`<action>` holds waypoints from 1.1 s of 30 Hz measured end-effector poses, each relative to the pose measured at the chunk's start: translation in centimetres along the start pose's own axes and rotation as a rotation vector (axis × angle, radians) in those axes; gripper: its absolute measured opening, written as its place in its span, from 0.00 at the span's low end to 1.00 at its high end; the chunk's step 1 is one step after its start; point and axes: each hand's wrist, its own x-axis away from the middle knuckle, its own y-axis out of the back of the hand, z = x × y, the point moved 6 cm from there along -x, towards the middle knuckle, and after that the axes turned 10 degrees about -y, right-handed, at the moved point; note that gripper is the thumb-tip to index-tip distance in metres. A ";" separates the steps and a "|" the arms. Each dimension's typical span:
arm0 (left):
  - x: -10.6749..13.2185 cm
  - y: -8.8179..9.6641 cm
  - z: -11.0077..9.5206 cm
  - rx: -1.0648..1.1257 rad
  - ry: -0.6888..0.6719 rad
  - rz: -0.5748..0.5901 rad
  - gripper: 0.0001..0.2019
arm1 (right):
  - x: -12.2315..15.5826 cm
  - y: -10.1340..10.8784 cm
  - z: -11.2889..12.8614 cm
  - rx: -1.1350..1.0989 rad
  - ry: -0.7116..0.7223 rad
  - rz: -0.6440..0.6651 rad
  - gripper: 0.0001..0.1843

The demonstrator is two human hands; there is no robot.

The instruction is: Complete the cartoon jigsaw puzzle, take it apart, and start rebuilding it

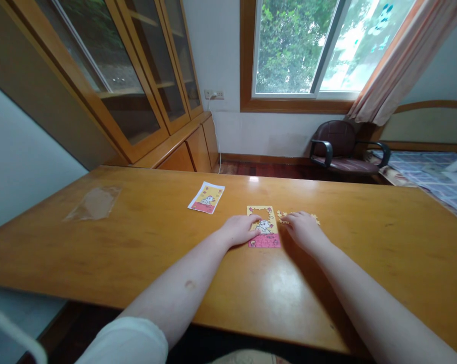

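Note:
A jigsaw puzzle [264, 240] lies on the table before me, with a white cartoon animal on yellow above a pink lower part. A gap shows the bare backing in its upper half. My left hand [240, 230] rests at the puzzle's left edge, thumb and fingers apart. Just right of the puzzle is a cluster of loose yellow puzzle pieces [280, 215]. My right hand [303, 230] is over this cluster with its fingers bent down and together among the pieces. Whatever its fingertips hold, if anything, is hidden or too small to make out.
A printed picture card [206, 198] with a similar design lies farther back on the left. Clear plastic wrapping [95, 202] is on the left of the wooden table [145, 242]. Beyond the table are a glass-door cabinet [183, 139], an armchair [338, 141] and a bed [433, 172].

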 end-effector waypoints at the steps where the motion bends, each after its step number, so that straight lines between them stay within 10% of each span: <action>1: 0.0 0.0 0.0 0.002 -0.001 -0.005 0.24 | -0.1 0.0 0.2 0.005 -0.026 0.008 0.18; 33: 0.0 0.1 -0.1 -0.021 -0.003 0.006 0.27 | 0.5 -1.3 1.1 -0.023 -0.078 0.046 0.16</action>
